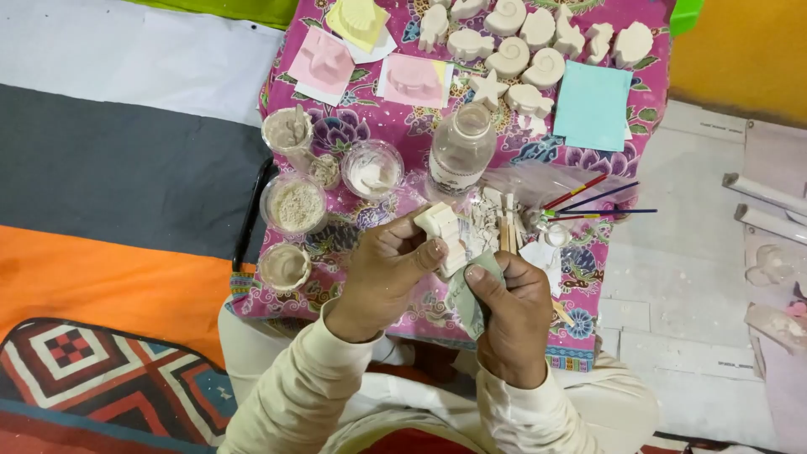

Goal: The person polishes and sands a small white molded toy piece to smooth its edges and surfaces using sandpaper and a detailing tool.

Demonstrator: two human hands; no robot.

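Note:
My left hand grips a small white plaster cast above the pink floral cloth. My right hand pinches a folded grey-green piece of sandpaper against the lower edge of that cast. Both hands are dusted with white powder. Broken plaster bits lie on the cloth just beyond the cast.
Several plastic cups of plaster and powder stand at the left. A capless bottle stands in the middle. Shell and star casts fill the far edge, with a turquoise sheet. Paintbrushes and wooden sticks lie at the right.

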